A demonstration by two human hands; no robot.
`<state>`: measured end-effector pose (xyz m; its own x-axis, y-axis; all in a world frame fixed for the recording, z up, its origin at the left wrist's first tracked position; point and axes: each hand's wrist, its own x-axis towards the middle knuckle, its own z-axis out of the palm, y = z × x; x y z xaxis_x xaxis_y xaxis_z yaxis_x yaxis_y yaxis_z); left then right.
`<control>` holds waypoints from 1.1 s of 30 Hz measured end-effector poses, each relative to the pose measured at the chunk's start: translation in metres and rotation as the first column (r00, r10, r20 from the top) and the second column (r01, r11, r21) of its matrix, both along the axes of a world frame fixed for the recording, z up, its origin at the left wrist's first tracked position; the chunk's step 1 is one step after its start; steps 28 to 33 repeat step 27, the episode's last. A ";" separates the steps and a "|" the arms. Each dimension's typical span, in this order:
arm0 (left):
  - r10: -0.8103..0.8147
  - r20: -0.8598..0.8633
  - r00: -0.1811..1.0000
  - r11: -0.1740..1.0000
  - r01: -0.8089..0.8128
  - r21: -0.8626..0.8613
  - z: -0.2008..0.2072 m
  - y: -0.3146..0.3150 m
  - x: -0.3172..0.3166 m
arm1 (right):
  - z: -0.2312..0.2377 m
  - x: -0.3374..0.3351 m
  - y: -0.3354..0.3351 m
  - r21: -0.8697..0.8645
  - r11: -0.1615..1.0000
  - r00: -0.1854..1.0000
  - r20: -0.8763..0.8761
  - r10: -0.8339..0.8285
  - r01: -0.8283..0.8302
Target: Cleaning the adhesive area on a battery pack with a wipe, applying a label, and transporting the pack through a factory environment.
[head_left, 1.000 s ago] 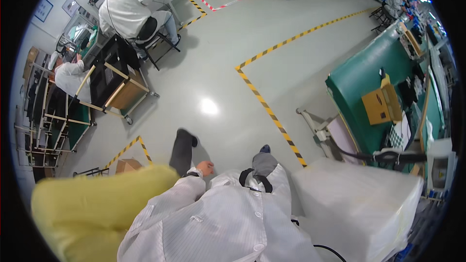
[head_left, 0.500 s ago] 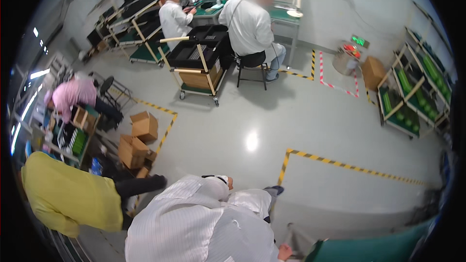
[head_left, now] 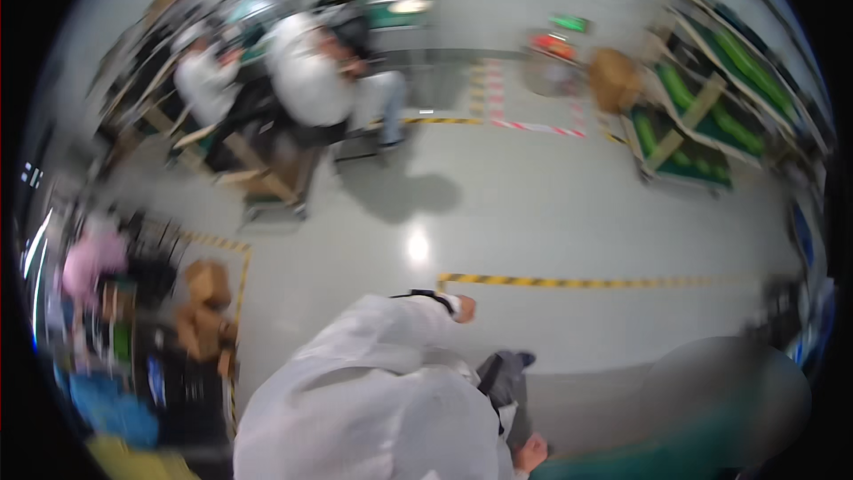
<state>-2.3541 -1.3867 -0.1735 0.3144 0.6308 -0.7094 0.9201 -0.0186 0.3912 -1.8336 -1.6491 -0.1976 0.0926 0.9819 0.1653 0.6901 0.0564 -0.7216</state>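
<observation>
My white-sleeved left arm reaches forward across the lower middle, with a black band round its wrist. Past the cuff, my left hand hangs over the grey floor; blur hides its fingers. My right hand is low at the lower edge, its fingers curled in and nothing visible in them. It is nearest to a green surface at the lower right, and I cannot tell whether they touch. Between my hands a shoe and grey trouser leg show.
Yellow-black tape crosses the floor ahead. A seated person in white and a wheeled cart are at far left. Cardboard boxes stand left, a green-shelved rack far right. A metal bin stands near the far wall.
My view has swung, so the room sits further left and is blurred. My left hand shows further right. The seated person has turned, and the person in yellow has mostly left the view.
</observation>
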 end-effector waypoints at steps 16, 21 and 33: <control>0.335 0.018 0.942 0.937 -0.331 -0.109 0.030 0.208 0.081 | 0.219 0.117 0.436 -0.253 0.966 0.841 -0.533 -0.090 -0.057; -0.463 -0.137 0.876 0.873 0.424 -0.241 -0.038 0.304 0.057 | 0.248 0.186 0.552 -0.257 0.924 0.719 -0.695 0.029 -0.285; 0.481 -0.116 0.869 0.752 -0.478 -0.454 0.004 0.509 0.289 | 0.183 0.275 0.651 -0.799 0.550 0.933 -0.348 -0.093 -0.243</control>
